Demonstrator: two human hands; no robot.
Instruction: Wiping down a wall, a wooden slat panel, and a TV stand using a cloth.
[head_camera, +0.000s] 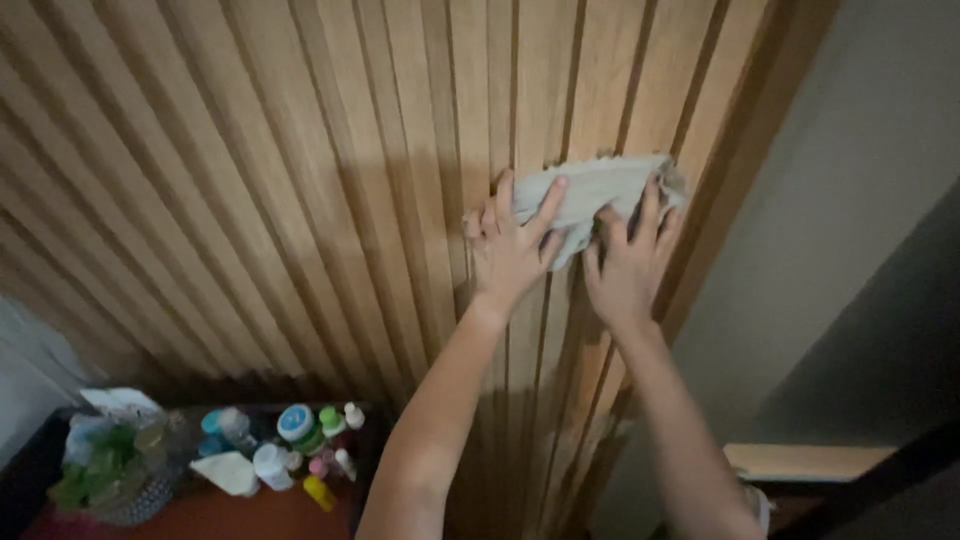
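Note:
A pale grey-green cloth (592, 190) is pressed flat against a slatted wooden wall panel (330, 170). My left hand (510, 245) lies on the cloth's left part, fingers spread, thumb side toward the slats. My right hand (628, 262) presses the cloth's right part, close to the panel's right edge. Both forearms reach up from the bottom of the view. The cloth's lower middle is hidden under my fingers.
A plain grey wall (850, 200) adjoins the panel on the right. Below left, a reddish-brown shelf (230, 515) holds several small bottles and jars (300, 440) and a glass vase with green plants (110, 470). A light wooden ledge (805, 462) sits low right.

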